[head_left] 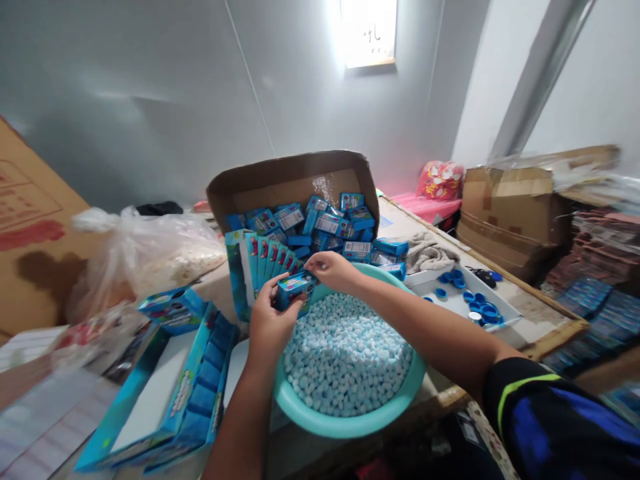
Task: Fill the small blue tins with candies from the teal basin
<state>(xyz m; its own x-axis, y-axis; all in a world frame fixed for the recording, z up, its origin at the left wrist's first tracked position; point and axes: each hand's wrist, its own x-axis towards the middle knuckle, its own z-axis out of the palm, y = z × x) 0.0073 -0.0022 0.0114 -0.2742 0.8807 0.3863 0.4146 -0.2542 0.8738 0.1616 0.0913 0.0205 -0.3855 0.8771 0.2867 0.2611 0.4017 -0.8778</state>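
Note:
My left hand is wrapped round a small blue printed box, held above the left rim of a turquoise basin. Small pale blue and white candies fill much of the basin. At the box's right end, my right hand has its fingers pinched together; whatever they grip there is too small to make out. Behind both hands, a cardboard carton lies with its opening toward me, and many similar blue boxes are heaped in and before it. Printed blue display cards stand just beyond my left hand.
On the left, a blue display carton holds a row of blue boxes. A clear plastic bag lies behind it. To the right, a white tray carries several blue caps, beside a grey cloth. Large cardboard boxes stand farther right.

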